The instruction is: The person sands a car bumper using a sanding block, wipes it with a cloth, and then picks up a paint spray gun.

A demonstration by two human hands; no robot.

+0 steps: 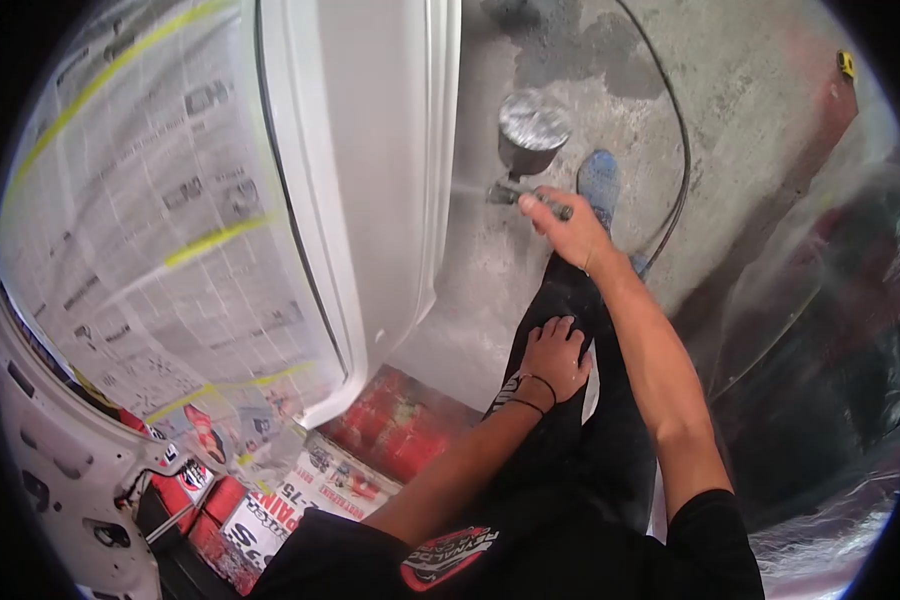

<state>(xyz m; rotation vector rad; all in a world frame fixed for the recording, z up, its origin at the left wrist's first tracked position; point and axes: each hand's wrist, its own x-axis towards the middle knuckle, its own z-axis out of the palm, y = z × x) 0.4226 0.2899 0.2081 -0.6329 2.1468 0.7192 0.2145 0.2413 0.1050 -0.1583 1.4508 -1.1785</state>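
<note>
My right hand [567, 228] is wrapped round the handle of a spray gun [510, 192], whose round cup [533, 130] has a silvery, crinkled top. A pale mist leaves the nozzle toward the light-coloured car door edge [425, 170] on the left. The gun is a short way from the panel and not touching it. My left hand [558, 360] rests on my thigh in dark trousers, fingers spread, holding nothing, with dark bands round the wrist.
Printed masking paper [170, 200] with yellow tape covers the left side. A dark hose [682, 140] curves over the concrete floor. Plastic sheeting [820, 330] hangs at the right. Red containers [395, 420] stand lower left. A yellow object [846, 66] lies upper right.
</note>
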